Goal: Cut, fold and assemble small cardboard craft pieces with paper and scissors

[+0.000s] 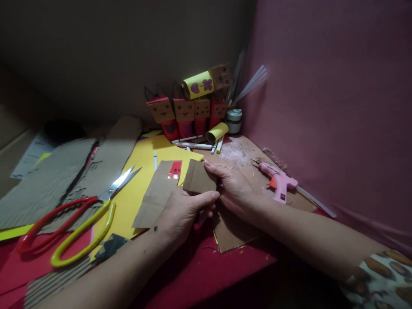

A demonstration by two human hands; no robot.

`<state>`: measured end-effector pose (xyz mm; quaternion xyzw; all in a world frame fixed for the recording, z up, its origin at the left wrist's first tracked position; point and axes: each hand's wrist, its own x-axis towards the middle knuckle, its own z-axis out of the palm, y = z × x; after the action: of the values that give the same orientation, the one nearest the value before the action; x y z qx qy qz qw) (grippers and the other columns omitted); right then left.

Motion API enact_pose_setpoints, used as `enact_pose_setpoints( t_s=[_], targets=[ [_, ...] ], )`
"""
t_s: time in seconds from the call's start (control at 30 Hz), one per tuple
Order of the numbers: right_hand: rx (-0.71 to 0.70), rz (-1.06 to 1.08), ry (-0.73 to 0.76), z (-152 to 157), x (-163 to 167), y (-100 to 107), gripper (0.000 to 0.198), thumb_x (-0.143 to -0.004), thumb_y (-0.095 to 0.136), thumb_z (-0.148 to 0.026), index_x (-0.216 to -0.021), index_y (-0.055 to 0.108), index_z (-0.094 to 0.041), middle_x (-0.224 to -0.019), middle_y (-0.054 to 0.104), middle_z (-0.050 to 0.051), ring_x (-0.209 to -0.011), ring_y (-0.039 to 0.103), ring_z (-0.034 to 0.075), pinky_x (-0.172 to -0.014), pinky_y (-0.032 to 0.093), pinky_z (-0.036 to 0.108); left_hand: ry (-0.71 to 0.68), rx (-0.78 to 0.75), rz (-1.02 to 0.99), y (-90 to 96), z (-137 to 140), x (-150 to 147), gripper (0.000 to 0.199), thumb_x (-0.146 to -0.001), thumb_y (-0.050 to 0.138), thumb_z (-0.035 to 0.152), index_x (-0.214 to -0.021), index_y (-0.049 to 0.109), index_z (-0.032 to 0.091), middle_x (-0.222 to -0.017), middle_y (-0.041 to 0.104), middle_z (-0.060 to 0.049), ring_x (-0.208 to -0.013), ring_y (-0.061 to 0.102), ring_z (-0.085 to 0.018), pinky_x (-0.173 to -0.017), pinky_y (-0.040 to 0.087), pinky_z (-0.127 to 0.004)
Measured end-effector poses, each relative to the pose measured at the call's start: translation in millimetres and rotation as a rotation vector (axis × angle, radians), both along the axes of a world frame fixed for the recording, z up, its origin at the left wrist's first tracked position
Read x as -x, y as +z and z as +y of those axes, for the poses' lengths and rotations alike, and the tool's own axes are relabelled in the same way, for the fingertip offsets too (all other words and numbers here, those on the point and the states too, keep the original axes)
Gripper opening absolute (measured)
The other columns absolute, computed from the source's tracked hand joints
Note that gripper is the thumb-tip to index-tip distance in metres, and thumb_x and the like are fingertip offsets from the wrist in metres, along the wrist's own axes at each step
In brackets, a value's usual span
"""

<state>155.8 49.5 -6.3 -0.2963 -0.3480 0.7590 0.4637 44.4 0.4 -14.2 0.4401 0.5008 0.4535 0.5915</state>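
Between my two hands is a small brown cardboard piece (200,177), creased down its face. My left hand (183,210) grips its lower edge, thumb across the front and fingers curled behind. My right hand (236,184) holds the right side, thumb on the upper right corner; its other fingers are partly hidden behind. Just left of the piece lies a longer cardboard strip (159,193) with a red sticker. Beneath my right forearm is a brown board (234,234). Scissors (107,197) with red and yellow handles rest to the left, blades partly open.
Box-headed cardboard figures (184,112) stand at the back, with a yellow one (201,86) lying on top. A yellow tube (217,133), markers and a grey container (234,122) sit nearby. At right lies a pink glue gun (278,180) by the wall. Corrugated cardboard (48,180) covers the left.
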Motion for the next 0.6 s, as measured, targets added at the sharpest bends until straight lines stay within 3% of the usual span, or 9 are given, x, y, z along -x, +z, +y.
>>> enact_pose_setpoints(
  t_s=[0.23,0.37,0.47,0.6],
  targets=[
    [-0.048,-0.006,0.017,-2.2,0.3,1.5,0.024,-0.075,0.067,-0.032,-0.092,0.068,-0.016,-0.085,0.069,0.009,-0.083,0.063,0.024,-0.062,0.05,0.034,0.039,0.047,-0.015,2.9,-1.5,-1.5,0.033,-0.067,0.073,0.031,-0.046,0.054,0.016,-0.038,0.048,0.002,-0.032,0.038,-0.008,-0.035,0.025,-0.022],
    [-0.13,-0.053,-0.06,9.4,-4.0,-4.2,0.02,-0.073,0.068,-0.034,-0.084,0.07,-0.017,-0.079,0.069,0.008,-0.079,0.061,0.023,-0.065,0.049,0.035,-0.033,0.031,0.043,7.2,5.9,9.7,0.035,-0.074,0.07,0.041,-0.052,0.059,0.016,-0.041,0.051,0.001,-0.034,0.039,-0.008,-0.036,0.024,-0.023],
    [-0.216,-0.081,-0.152,19.7,-8.0,-10.8,0.016,-0.068,0.074,-0.032,-0.075,0.07,-0.018,-0.076,0.068,0.007,-0.075,0.059,0.021,-0.067,0.047,0.034,0.047,-0.026,0.109,14.0,12.8,20.5,0.036,-0.073,0.071,0.039,-0.049,0.056,0.018,-0.037,0.045,0.003,-0.033,0.034,-0.007,-0.036,0.02,-0.024],
    [-0.291,-0.107,-0.13,22.0,-11.9,-12.0,0.013,-0.072,0.073,-0.03,-0.069,0.07,-0.018,-0.074,0.065,0.005,-0.068,0.055,0.017,-0.067,0.044,0.032,0.079,-0.05,0.15,21.1,16.5,28.3,0.036,-0.071,0.074,0.032,-0.047,0.051,0.018,-0.037,0.043,0.005,-0.034,0.031,-0.006,-0.038,0.019,-0.023]
  ],
)
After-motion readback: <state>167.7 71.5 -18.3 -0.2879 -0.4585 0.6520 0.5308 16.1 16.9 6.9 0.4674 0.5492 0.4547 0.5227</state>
